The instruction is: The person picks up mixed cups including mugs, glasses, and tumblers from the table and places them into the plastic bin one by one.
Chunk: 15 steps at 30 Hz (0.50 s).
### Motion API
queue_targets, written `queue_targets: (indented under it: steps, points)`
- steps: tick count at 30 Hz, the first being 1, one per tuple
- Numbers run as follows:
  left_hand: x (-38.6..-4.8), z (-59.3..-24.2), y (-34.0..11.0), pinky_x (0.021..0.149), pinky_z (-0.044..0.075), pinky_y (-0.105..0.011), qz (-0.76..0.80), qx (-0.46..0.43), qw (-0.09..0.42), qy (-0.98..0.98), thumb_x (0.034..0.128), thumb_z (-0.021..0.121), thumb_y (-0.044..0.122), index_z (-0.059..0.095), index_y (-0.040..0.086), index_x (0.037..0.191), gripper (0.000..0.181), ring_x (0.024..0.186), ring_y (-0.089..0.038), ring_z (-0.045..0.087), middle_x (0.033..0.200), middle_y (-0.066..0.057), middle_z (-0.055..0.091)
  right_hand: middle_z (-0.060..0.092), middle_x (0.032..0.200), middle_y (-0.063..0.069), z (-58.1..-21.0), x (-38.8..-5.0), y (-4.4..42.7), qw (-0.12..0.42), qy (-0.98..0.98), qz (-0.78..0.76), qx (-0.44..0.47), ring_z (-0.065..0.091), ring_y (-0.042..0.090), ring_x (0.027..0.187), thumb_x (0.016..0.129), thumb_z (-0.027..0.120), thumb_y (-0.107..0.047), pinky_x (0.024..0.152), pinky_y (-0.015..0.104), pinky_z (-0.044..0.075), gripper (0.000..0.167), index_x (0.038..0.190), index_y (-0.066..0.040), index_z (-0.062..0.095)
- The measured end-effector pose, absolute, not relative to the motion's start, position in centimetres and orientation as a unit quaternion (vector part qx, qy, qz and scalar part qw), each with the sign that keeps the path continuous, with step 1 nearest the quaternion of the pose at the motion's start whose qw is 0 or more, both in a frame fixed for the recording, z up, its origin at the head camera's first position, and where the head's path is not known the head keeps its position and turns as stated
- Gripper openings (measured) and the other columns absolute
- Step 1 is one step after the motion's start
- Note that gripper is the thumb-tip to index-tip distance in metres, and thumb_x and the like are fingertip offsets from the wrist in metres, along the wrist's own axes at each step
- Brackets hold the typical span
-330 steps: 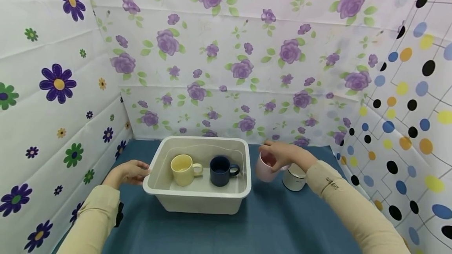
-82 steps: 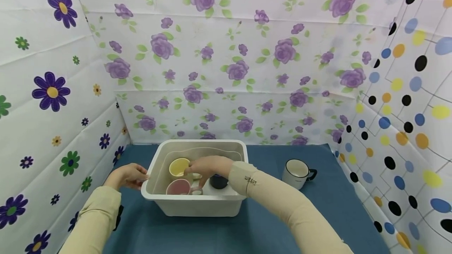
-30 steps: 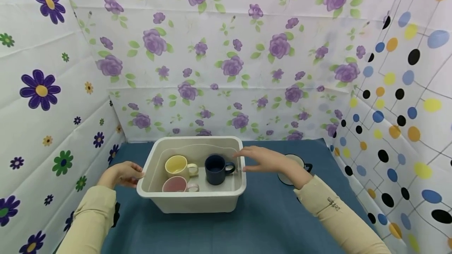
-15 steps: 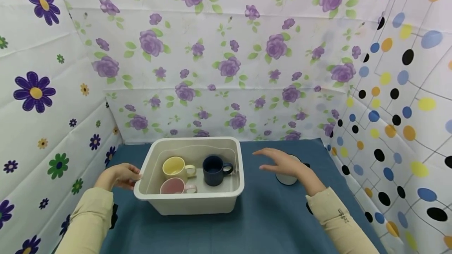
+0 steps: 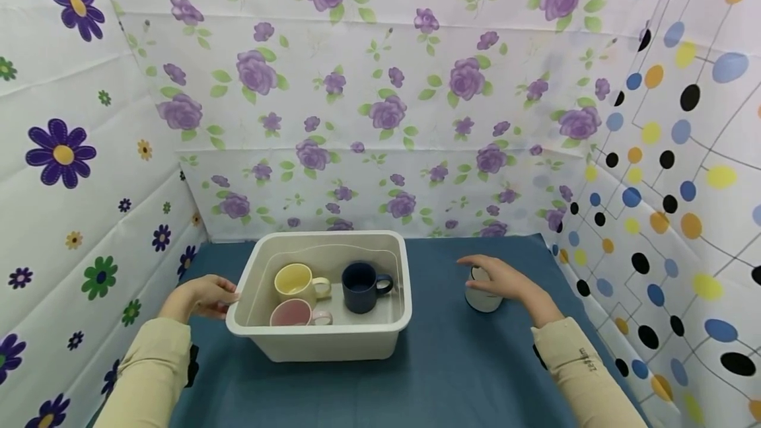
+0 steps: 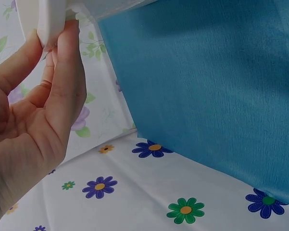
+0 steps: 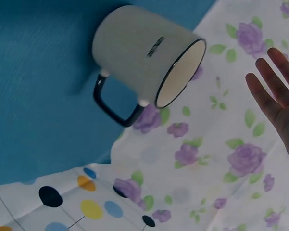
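A cream plastic bin (image 5: 315,331) stands on the blue table. My left hand (image 5: 202,294) pinches its left rim; in the left wrist view the thumb and fingers of this hand (image 6: 43,101) are on either side of the rim. Inside the bin are a yellow mug (image 5: 291,283), a pink mug (image 5: 290,313) in front of it and a navy mug (image 5: 359,289) to the right. My right hand (image 5: 505,283), fingers extended, hovers over a white enamel mug (image 5: 480,300), partly hiding it. The right wrist view shows this mug's black handle and dark rim, apart from the fingers.
The blue table (image 5: 440,375) extends in front of the bin and to its right. Floral sheeting (image 5: 368,124) hangs behind, flowered sheeting (image 5: 89,216) on the left and dotted sheeting (image 5: 684,216) on the right.
The pink mug, earlier in my right hand outside the bin, is now inside it. My right hand has come out of the bin and moved right to the white mug. The left hand stays on the rim.
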<state>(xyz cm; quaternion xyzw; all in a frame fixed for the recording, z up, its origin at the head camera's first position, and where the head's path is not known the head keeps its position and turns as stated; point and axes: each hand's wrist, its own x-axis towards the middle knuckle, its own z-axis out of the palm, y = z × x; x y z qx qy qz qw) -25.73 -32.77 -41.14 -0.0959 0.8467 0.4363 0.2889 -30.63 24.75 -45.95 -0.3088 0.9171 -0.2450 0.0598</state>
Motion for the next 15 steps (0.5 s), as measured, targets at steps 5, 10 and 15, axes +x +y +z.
queue_targets:
  steps: [5,10,15]
  points:
    - [-26.0,-41.1,-32.9,0.067,0.055,-0.026,0.436,-0.094,0.293,0.846,0.0957,0.052,0.007,0.052,-0.01,0.109,0.022,0.071,-0.014,0.056,0.083,-0.006,0.058,0.049,0.135,0.021,-46.6,-31.2,26.3,0.068,0.92,-0.252,-0.291,0.048,0.042,0.12,0.092,0.06,-0.019,0.095,0.054,0.042,0.049,0.136,-0.003,0.045]
    - [-25.9,-40.9,-32.8,0.067,0.055,-0.026,0.433,-0.094,0.29,0.848,0.0955,0.052,0.007,0.052,-0.01,0.108,0.022,0.071,-0.014,0.055,0.083,-0.007,0.058,0.05,0.133,0.021,-46.9,-32.0,27.5,0.072,0.927,-0.238,-0.28,0.049,0.04,0.118,0.092,0.061,-0.018,0.093,0.055,0.043,0.047,0.134,-0.004,0.047]
    - [-25.8,-40.9,-32.8,0.068,0.055,-0.027,0.432,-0.102,0.287,0.849,0.0953,0.053,0.007,0.052,-0.009,0.107,0.02,0.072,-0.015,0.055,0.084,-0.008,0.058,0.052,0.129,0.022,-46.7,-32.6,28.4,0.078,0.936,-0.201,-0.279,0.05,0.041,0.116,0.091,0.062,-0.019,0.091,0.054,0.044,0.047,0.132,-0.001,0.049]
